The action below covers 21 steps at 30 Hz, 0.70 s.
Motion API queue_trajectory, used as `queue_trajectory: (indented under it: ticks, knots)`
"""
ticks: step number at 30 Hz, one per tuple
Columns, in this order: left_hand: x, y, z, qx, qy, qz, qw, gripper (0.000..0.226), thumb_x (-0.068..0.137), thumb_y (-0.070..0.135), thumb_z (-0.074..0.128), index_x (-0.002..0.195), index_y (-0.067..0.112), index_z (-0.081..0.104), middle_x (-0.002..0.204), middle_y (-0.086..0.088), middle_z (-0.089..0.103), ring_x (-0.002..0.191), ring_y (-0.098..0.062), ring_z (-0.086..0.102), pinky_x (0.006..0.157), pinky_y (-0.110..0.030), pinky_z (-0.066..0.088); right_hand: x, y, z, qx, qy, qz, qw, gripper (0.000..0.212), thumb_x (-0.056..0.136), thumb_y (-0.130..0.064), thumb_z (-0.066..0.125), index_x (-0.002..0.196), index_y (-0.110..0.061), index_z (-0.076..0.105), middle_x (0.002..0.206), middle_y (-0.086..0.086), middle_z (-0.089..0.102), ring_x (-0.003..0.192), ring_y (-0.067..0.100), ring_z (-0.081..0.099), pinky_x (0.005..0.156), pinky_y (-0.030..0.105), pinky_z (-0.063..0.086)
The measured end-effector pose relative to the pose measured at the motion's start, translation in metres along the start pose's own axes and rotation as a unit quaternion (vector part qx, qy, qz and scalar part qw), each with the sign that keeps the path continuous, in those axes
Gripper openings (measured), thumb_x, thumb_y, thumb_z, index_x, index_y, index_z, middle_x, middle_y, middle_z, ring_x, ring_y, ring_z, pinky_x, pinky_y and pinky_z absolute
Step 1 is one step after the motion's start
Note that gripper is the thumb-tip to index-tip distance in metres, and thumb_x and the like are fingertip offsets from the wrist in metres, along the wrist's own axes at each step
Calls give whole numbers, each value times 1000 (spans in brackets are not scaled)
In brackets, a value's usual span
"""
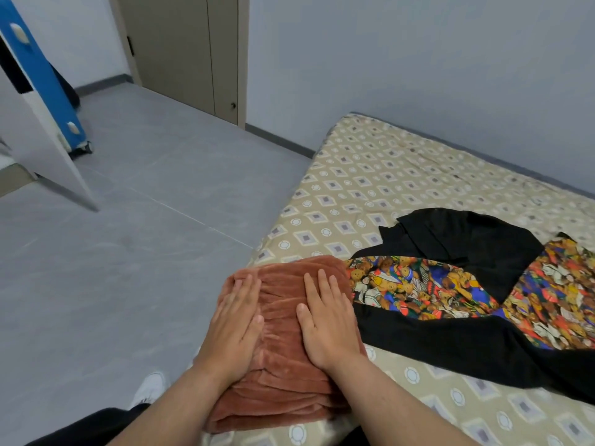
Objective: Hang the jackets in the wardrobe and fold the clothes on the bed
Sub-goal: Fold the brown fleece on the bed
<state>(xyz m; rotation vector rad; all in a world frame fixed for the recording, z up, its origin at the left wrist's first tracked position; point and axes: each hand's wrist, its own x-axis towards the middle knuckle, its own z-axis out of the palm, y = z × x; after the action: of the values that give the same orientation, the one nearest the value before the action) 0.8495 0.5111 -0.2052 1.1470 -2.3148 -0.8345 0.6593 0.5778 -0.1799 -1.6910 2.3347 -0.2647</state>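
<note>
both hands flat on a folded fleece, next garment just to the right

i am looking down through the head camera at the near left corner of a bed (386,175) with a beige patterned cover. a rust-brown fleece garment (281,323) lies on that corner, folded into a thick rectangle whose long side runs from near to far. the left hand (236,320) rests on its left part and the right hand (328,320) on its right part. the fingers of both are straight and spread, palms down, pressing the pile flat and gripping nothing.

the relation i would steer by is this: a black jacket with teddy-bear print panels (450,333) lies unfolded directly to the right of the fleece, its near left edge touching the fleece's right side. it sprawls across the bed from left to right, and its right end runs out of view. the right hand is plainly the nearer one, its outer edge just beside the printed panel. the left hand would have to cross over the fleece to reach it.

a white wardrobe door (42,149) stands open at the far left, across the grey floor and well apart from the bed, with a blue suitcase (54,91) behind it.

i judge the fleece fold to be about finished, and the jacket to be the next piece.
</note>
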Motion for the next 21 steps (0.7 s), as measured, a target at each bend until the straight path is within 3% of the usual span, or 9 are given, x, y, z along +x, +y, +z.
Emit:
queue_trajectory:
  ticks: [3, 6, 9, 12, 14, 17, 21]
  knots:
    - [1, -2, 1, 1, -9, -7, 1000, 63, 93, 50, 13, 152, 33, -2, 161, 19, -9, 146, 6, -19, 122, -26, -6, 3, 0, 2, 0, -5, 3, 1000, 61, 102, -50, 15, 159, -32, 3, 167, -6, -9, 153, 15, -12, 124, 40, 0]
    - [1, 1, 3, -10, 25, -48, 998, 67, 93, 52, 20, 156, 34, 3, 164, 15, -2, 152, -5, -5, 124, -32, 5, -1, -1, -2, 19, 4, 1, 1000, 61, 102, -51, 19, 159, -33, 6, 167, -7, -6, 153, 14, -10, 124, 38, 1]
    - [-12, 7, 2, -83, 79, -199, 973, 88, 85, 55, 59, 158, 28, 18, 163, 2, 22, 149, -20, 23, 120, -39, 24, -15, -2, -7, 108, 77, 55, 990, 64, 100, -51, 35, 158, -28, 20, 166, -6, 9, 153, 15, 6, 124, 36, 10]
    - [-30, 13, -6, -216, 81, -332, 915, 102, 52, 72, 72, 137, 18, 51, 134, -9, 58, 123, -27, 57, 105, -44, 45, -26, -1, -19, 246, 129, 234, 932, 70, 89, -61, 53, 146, -21, 42, 145, 5, 46, 135, 26, 44, 107, 40, 40]
    - [-36, 17, -12, -217, 65, -336, 914, 85, 49, 74, 70, 113, 19, 67, 108, -2, 71, 103, -24, 68, 93, -43, 53, -31, 5, -32, 308, 57, 304, 900, 72, 81, -70, 56, 134, -20, 53, 125, 2, 60, 115, 25, 59, 90, 36, 46]
    - [-41, 30, -22, -229, 49, -323, 917, 64, 54, 66, 78, 99, 21, 72, 91, 5, 74, 91, -19, 71, 85, -38, 56, -39, 14, -48, 462, -22, 306, 832, 65, 74, -66, 71, 120, -19, 65, 108, -2, 71, 98, 21, 68, 92, 38, 53]
    - [-44, 33, -31, -237, 5, -308, 921, 78, 47, 61, 81, 107, 12, 69, 99, -1, 75, 93, -20, 71, 89, -39, 55, -49, 17, -53, 555, -84, 322, 762, 63, 73, -53, 81, 118, -10, 69, 107, 11, 74, 98, 32, 71, 96, 46, 54]
